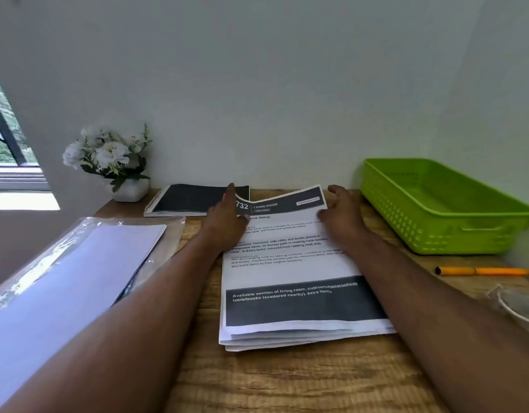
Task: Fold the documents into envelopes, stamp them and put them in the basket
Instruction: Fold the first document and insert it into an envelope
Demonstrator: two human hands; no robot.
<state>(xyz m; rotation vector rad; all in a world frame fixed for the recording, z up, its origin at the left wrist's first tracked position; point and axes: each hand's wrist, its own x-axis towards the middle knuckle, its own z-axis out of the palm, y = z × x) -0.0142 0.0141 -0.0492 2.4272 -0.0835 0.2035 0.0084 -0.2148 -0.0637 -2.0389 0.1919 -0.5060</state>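
Note:
A stack of printed documents point(290, 281) lies in the middle of the wooden desk point(287, 380). My left hand point(226, 217) pinches the top sheet's far left corner, thumb on the paper. My right hand point(340, 216) holds its far right corner, and the far edge curls up off the stack. A pack of white envelopes in clear plastic point(66, 281) lies to the left. The green plastic basket point(442, 210) stands at the back right with nothing visible inside. No stamp is in view.
A spiral notebook with a black cover point(192, 199) lies behind the stack, beside a white pot of flowers point(111, 162). An orange pen point(483, 271) lies right of the documents, and a clear round object point(516, 305) sits at the right edge. The wall is close behind.

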